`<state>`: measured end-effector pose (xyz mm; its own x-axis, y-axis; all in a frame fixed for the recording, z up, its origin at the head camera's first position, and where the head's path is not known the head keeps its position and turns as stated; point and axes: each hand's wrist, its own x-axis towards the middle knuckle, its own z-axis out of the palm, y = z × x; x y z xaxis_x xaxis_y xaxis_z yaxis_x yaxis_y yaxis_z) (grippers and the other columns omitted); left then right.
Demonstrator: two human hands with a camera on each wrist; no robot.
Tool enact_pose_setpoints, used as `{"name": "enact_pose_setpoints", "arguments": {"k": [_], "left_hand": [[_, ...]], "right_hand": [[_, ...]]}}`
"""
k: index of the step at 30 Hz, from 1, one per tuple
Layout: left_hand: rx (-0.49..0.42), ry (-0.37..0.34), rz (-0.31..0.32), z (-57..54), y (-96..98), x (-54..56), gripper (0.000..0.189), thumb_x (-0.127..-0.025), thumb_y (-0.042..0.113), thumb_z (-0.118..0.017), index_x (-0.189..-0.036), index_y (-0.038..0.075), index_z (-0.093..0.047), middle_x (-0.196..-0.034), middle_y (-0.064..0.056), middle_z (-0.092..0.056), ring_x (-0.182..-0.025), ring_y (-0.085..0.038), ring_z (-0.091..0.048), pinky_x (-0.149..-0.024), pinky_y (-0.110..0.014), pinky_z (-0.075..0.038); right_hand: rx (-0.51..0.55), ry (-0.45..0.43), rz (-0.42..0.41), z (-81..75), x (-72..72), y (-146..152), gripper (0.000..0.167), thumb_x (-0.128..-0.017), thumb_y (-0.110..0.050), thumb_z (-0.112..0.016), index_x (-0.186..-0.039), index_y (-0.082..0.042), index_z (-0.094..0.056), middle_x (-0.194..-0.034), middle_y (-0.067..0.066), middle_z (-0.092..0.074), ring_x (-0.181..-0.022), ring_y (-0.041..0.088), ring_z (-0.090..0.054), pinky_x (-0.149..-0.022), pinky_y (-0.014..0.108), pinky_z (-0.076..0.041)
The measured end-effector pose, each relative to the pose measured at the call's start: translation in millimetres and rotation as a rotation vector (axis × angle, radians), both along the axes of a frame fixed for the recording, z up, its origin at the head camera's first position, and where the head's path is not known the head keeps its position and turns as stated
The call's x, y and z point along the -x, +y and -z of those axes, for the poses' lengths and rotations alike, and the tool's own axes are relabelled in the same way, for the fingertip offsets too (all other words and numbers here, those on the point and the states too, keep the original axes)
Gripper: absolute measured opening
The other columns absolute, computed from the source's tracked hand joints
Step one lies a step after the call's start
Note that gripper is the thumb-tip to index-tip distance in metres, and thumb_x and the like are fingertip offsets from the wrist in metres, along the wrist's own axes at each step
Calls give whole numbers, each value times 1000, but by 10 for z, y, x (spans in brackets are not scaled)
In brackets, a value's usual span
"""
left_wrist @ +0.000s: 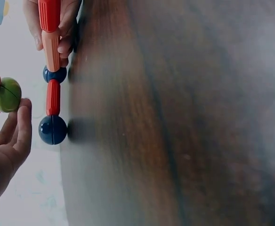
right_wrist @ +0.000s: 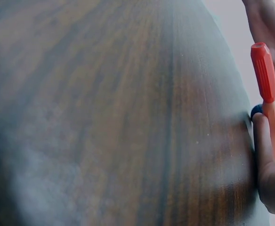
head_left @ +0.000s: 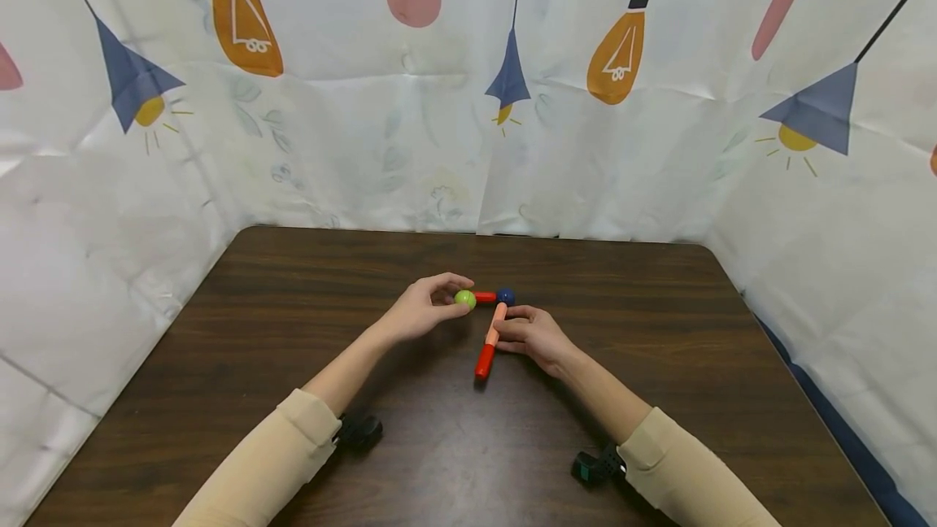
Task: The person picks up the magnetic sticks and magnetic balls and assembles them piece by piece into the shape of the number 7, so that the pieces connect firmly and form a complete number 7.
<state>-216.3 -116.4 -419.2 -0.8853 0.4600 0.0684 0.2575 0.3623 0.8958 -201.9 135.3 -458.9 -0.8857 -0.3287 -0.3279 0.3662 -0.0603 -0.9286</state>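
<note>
My left hand (head_left: 422, 310) pinches a green ball (head_left: 465, 299) between thumb and fingertips. In the left wrist view, that green ball (left_wrist: 7, 95) is apart from a blue ball (left_wrist: 52, 129) on one end of a short red rod (left_wrist: 53, 97). At the rod's other end is a second blue ball (head_left: 505, 296). My right hand (head_left: 538, 337) holds a light orange rod (head_left: 495, 326) between thumb and fingers, close to that second ball. A longer red rod (head_left: 485, 362) continues from the orange one toward me. In the head view, the green ball hides the first blue ball.
The pieces are near the middle of a dark wood-grain table (head_left: 293, 364). A white curtain (head_left: 329, 145) printed with lamps and bulbs surrounds its back and sides. Black wrist devices (head_left: 360, 433) are worn at both sleeve cuffs.
</note>
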Motion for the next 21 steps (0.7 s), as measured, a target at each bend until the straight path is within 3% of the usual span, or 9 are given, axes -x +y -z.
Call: {"name": "enact_pose_setpoints", "arguments": {"k": [6, 11, 21], "left_hand": [[16, 12, 16, 14, -55, -47, 38, -99, 22, -71, -133, 5, -67, -114, -5, -69, -100, -24, -65, -89, -43, -50], [4, -28, 30, 26, -94, -73, 37, -98, 18, -73, -131, 2, -65, -112, -5, -69, -99, -21, -66, -86, -39, -52], [21, -63, 72, 52, -131, -126, 31, -95, 14, -75, -124, 7, -67, -112, -5, -69, -98, -22, -68, -85, -38, -53]], "right_hand": [[1, -6, 1, -9, 2, -4, 53, -99, -9, -69, -141, 11, -43, -119, 20, -62, -98, 22, -70, -91, 39, -56], [0, -20, 8, -22, 10, -15, 54, -98, -8, -70, -142, 10, -44, -121, 21, -62, -99, 23, -70, -91, 39, -56], [-10, -30, 15, -30, 22, -22, 54, -99, -8, -70, -143, 9, -43, -121, 22, -63, -100, 24, -71, -90, 39, -56]]}}
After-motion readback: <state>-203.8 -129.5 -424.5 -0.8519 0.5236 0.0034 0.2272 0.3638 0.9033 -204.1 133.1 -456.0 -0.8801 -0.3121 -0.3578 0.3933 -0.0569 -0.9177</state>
